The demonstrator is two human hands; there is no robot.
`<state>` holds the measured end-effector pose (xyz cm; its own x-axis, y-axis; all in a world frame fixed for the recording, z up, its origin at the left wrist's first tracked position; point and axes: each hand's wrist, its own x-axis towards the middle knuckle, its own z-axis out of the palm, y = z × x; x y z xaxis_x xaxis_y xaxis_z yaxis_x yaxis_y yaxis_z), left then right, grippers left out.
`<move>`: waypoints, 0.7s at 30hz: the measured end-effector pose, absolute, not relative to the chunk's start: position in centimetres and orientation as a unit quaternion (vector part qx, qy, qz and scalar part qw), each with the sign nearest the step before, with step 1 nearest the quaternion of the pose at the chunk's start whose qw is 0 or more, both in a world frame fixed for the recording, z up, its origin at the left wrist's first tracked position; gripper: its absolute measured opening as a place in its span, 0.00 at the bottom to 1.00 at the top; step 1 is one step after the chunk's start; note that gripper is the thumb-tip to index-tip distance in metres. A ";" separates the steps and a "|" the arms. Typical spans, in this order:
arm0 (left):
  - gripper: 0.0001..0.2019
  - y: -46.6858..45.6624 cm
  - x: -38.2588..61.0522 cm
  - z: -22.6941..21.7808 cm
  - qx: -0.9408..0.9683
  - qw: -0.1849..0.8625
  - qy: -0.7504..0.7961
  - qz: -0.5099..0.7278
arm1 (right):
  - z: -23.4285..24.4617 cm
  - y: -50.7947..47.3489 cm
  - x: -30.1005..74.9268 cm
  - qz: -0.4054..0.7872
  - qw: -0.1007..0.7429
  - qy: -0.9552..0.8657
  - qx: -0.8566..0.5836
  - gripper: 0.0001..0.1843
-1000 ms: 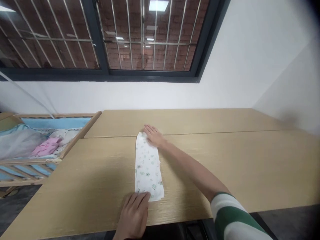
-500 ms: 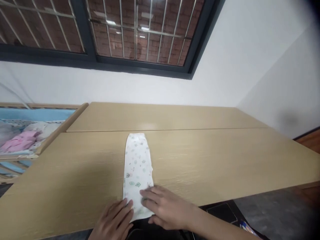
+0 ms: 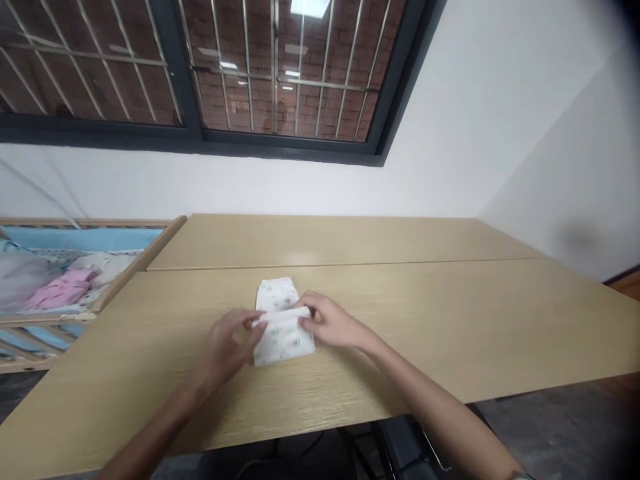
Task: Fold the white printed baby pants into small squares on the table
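Observation:
A pair of white baby pants [image 3: 284,343] with small animal and leaf prints lies on the wooden table, its near end doubled up over the rest. Its narrow far end [image 3: 277,293] lies flat beyond the fold. At the left end of the folded edge, my left hand [image 3: 233,339] pinches the cloth between thumb and fingers. My right hand [image 3: 327,320] grips the right end of the same edge, thumb towards me and fingers behind.
The wooden table [image 3: 425,313] has a seam running across it. To the left, a crib [image 3: 137,257] with blue lining holds a pink cloth [image 3: 65,289] and pale bedding. A barred window [image 3: 290,80] is above. A dark chair [image 3: 410,447] is below the near edge.
The pants went from lying long and flat to having their near end folded over, away from me. Both hands moved forward from the table's near edge and now pinch the fold.

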<state>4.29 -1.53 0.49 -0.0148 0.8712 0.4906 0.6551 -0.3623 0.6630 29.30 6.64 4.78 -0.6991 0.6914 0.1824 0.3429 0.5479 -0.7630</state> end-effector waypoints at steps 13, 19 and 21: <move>0.23 6.7 6.0 -1.4 0.659 0.048 0.679 0.320 | -2.6 17.5 24.7 0.276 0.288 -0.796 -0.455 0.24; 0.21 -3.4 10.0 -5.4 0.773 -0.134 0.590 0.191 | 0.2 9.3 24.2 0.257 0.168 -0.933 -0.190 0.30; 0.17 -4.6 10.6 -6.5 0.786 -0.141 0.584 0.145 | 0.0 7.3 23.6 0.280 0.109 -0.945 -0.127 0.30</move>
<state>10.61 -4.60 -6.51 0.2761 0.8776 0.3919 0.9590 -0.2784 -0.0522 23.56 7.32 0.03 -0.9439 0.3010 0.1357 0.1782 0.8106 -0.5579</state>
